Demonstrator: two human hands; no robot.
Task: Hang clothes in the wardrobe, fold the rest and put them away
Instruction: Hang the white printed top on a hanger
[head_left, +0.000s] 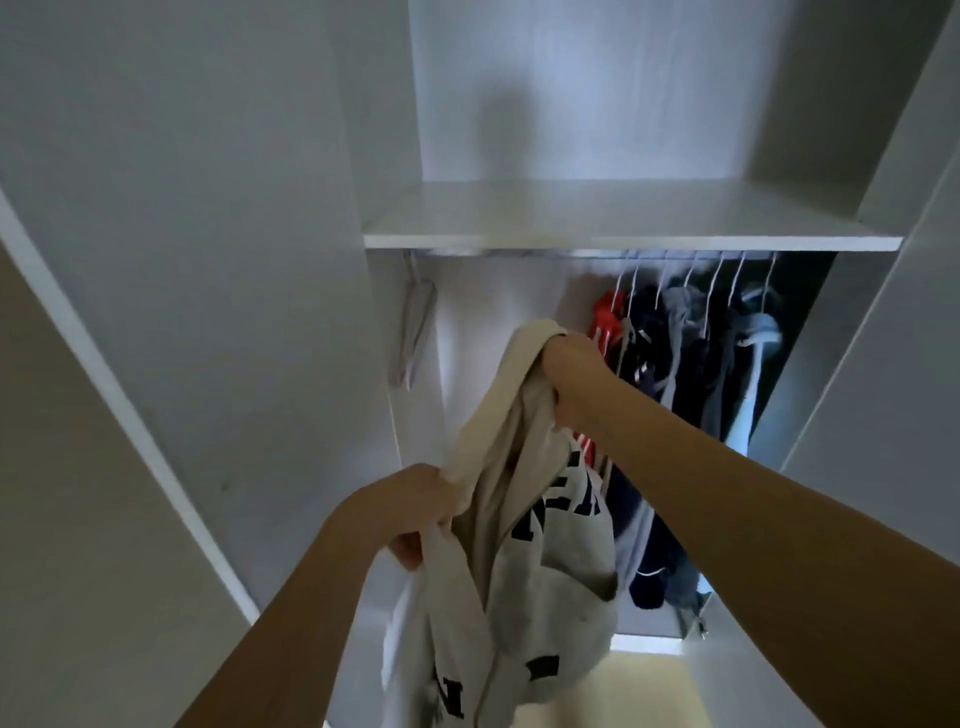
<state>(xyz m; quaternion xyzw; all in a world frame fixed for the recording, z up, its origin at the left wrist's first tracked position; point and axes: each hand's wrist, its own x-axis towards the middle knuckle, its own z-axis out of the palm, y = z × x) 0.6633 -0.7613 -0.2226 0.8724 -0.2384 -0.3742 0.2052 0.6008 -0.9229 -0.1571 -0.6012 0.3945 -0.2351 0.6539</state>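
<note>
Hanging slack from both grips, cream sweatshirt sits before the wardrobe opening: right hand clenches its top, nearer the rail; left hand grips lower edge.

A garment is hanging near, in front of the wardrobe; hung clothes are sitting far right, under the shelf.
</note>
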